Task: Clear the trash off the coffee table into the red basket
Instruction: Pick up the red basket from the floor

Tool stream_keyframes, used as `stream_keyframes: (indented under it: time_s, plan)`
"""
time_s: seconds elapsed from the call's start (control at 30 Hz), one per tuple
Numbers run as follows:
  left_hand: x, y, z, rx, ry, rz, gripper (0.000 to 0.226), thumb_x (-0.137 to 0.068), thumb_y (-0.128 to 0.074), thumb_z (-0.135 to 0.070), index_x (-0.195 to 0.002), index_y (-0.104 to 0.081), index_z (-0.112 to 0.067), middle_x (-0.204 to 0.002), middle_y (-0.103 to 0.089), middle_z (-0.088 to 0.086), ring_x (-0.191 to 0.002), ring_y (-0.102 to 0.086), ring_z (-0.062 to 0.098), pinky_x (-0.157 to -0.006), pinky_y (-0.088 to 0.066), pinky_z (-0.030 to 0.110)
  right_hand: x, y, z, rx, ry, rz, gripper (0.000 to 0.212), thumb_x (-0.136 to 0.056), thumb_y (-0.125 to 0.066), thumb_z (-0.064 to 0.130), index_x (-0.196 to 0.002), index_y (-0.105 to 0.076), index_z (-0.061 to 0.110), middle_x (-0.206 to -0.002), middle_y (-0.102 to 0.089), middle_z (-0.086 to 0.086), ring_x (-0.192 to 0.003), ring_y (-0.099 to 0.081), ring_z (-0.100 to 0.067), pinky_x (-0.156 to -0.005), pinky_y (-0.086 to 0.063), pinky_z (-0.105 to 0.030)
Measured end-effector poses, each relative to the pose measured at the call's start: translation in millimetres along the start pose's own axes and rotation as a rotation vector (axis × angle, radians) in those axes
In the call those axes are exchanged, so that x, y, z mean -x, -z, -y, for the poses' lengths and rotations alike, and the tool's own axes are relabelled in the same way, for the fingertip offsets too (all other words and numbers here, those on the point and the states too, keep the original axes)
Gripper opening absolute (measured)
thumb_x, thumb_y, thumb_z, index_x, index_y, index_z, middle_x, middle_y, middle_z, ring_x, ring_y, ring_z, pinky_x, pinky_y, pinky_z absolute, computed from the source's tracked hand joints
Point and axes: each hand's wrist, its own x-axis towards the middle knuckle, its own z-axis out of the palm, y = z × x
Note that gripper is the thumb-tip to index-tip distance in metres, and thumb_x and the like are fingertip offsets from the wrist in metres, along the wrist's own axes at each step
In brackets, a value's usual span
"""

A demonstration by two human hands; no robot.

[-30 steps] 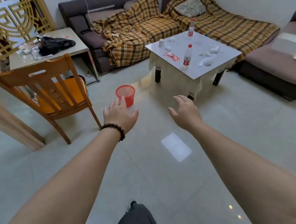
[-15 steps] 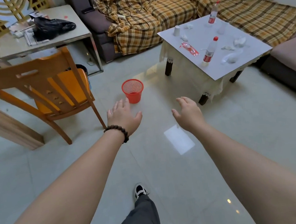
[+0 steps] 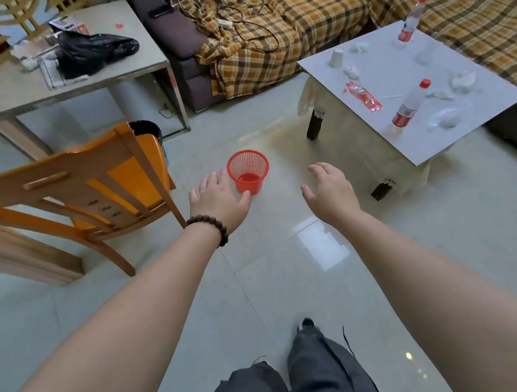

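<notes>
Hands were both empty with fingers loosely spread, left hand (image 3: 217,196) beside the red basket (image 3: 248,171) on the floor and right hand (image 3: 329,189) apart; carrying the basket up beside the desk (image 3: 381,139) would shorten each trip for the litter there.

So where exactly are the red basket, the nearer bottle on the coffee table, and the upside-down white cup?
red basket (image 3: 249,177): head view, on its mesh wall.
nearer bottle (image 3: 408,108): head view, on its clear body above the red label.
white cup (image 3: 336,58): head view, on its side wall.
</notes>
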Motion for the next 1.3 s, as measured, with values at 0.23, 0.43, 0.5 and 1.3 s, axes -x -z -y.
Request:
stream_keyframes:
  time_s: [0.23, 0.43, 0.5, 1.3]
  plan:
    - [-83.8, -15.6, 5.6, -0.017, 0.014, 0.012, 0.071, -0.086, -0.037, -0.053, -0.143, -0.025, -0.012, -0.147, -0.032, 0.006, -0.135, -0.025, 0.022, -0.108, -0.017, 0.046, -86.1, -15.9, 1.9, -0.001, 0.034, 0.011, 0.049, -0.094, -0.048, 0.030, -0.138, -0.039, 0.011, -0.148, -0.035, -0.008, -0.139, -0.024, -0.022, -0.111, -0.025, -0.038]
    - [-190.5, -32.6, -2.6, -0.020, 0.043, 0.027, 0.074, -0.084, -0.037, -0.054, -0.143, -0.025, -0.012, -0.147, -0.032, 0.006, -0.136, -0.024, 0.023, -0.110, -0.017, 0.046, -197.3, -27.1, -12.7, -0.014, 0.025, 0.018, 0.048, -0.094, -0.048, 0.029, -0.138, -0.040, 0.010, -0.148, -0.036, -0.008, -0.139, -0.024, -0.023, -0.111, -0.026, -0.038]
    - [-230.1, -38.5, -7.9, -0.020, 0.053, 0.042, 0.074, -0.084, -0.037, -0.054, -0.143, -0.025, -0.012, -0.147, -0.032, 0.006, -0.136, -0.024, 0.022, -0.111, -0.016, 0.046, -238.3, -31.4, -17.8, -0.025, 0.010, 0.036, 0.048, -0.094, -0.048, 0.029, -0.138, -0.040, 0.010, -0.148, -0.036, -0.008, -0.139, -0.024, -0.023, -0.111, -0.027, -0.038]
    - [-528.0, -123.5, 33.2, 0.015, 0.163, 0.252, 0.072, -0.085, -0.042, -0.049, -0.142, -0.025, -0.009, -0.151, -0.024, 0.011, -0.139, -0.016, 0.023, -0.111, -0.014, 0.044, -551.5, -136.4, -6.6, 0.020, -0.017, 0.268, 0.045, -0.094, -0.048, 0.026, -0.135, -0.045, 0.008, -0.144, -0.040, -0.010, -0.136, -0.030, -0.026, -0.112, -0.025, -0.038]
